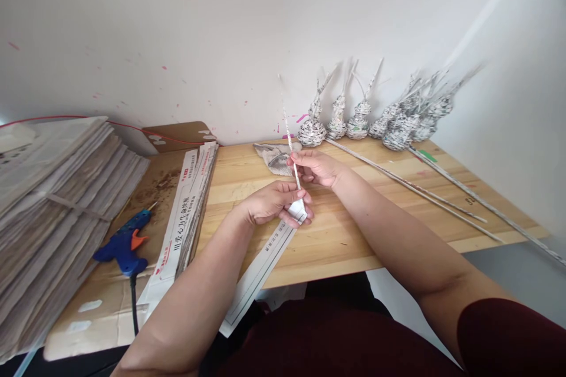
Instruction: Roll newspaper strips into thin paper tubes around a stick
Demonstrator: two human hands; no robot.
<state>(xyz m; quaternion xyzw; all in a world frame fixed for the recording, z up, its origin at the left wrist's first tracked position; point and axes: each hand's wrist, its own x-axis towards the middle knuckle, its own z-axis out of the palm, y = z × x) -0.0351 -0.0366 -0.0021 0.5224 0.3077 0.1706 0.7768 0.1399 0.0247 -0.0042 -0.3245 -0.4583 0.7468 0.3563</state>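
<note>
A strip of printed paper [265, 265] runs from below the table's front edge up into my left hand [280, 201]. Its upper end is rolled into a thin paper tube [288, 129] that points up toward the wall. My left fingers are closed round the paper where the flat strip meets the roll. Slightly higher, my right hand [315, 168] pinches the tube between thumb and fingers. Behind the hands a crumpled grey cloth [274, 156] lies on the wooden table [327, 241].
Several woven paper gourd shapes [312, 129] stand along the wall. Long paper rods [398, 179] lie at the right. To the left are a stack of paper strips [181, 224], a blue glue gun [121, 250] with its cord, and a tied newspaper pile [57, 218] on cardboard.
</note>
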